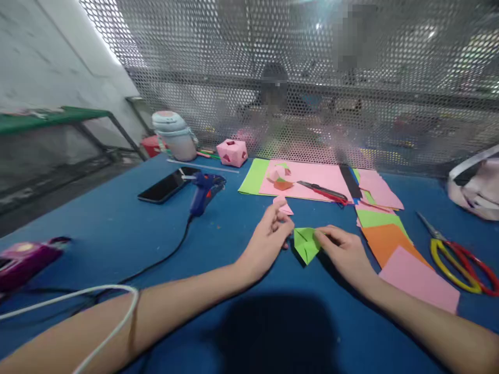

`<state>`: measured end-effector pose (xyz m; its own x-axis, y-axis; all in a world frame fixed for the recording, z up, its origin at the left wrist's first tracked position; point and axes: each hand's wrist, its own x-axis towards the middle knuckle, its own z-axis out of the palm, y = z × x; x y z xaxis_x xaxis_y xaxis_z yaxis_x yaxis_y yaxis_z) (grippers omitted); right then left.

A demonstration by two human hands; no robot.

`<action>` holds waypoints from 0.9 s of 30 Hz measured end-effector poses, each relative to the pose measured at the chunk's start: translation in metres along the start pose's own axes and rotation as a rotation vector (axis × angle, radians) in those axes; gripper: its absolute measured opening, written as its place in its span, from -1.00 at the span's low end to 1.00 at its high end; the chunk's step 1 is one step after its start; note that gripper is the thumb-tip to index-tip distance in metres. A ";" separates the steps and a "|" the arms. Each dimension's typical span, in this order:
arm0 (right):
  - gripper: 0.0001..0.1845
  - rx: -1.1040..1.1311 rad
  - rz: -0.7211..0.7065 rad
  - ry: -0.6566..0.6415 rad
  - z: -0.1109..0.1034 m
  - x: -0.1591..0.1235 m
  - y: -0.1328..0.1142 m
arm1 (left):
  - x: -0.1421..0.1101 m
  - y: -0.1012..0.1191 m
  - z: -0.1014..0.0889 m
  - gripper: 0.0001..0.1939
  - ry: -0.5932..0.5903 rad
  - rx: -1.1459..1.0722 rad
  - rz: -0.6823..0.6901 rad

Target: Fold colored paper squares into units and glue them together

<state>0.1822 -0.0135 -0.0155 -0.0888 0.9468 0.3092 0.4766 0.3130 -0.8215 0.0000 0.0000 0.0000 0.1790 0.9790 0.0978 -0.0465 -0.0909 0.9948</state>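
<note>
A small folded green paper piece (306,245) with creased flaps sits just above the blue table between my hands. My right hand (346,253) is closed, pinching its right corner between thumb and fingers. On the other side, my left hand (265,240) has loosely bent fingers with gaps between them. Its thumb tip is close to the green piece's left corner; contact is hard to tell. Just beyond the left fingertips lies a small folded pink paper piece (286,206), partly covered by them.
Paper sheets (312,174) hold a box cutter (323,191). Orange and pink squares (421,278) and scissors (456,259) lie right. A glue gun (203,192), phone (167,186), pink paper cube (233,152) and cup (175,137) stand left. A white cable (132,298) crosses my left forearm.
</note>
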 end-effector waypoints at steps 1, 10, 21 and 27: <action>-0.76 -0.003 0.010 0.002 -0.001 -0.002 -0.002 | 0.004 0.002 -0.003 -0.46 0.045 -0.018 0.036; -0.76 -0.028 -0.007 -0.007 -0.002 -0.003 -0.004 | 0.017 0.001 -0.005 -0.57 0.085 -0.058 0.003; -0.85 0.000 -0.112 -0.047 0.003 -0.004 -0.003 | 0.001 0.004 -0.001 -0.68 -0.304 0.324 0.024; -0.80 -0.028 0.020 -0.042 0.002 -0.002 -0.002 | 0.002 0.004 -0.001 -0.69 -0.132 0.325 0.045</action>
<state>0.1801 -0.0158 -0.0153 -0.1153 0.9553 0.2721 0.5028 0.2923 -0.8135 -0.0008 0.0014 0.0040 0.3101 0.9426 0.1237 0.2539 -0.2075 0.9447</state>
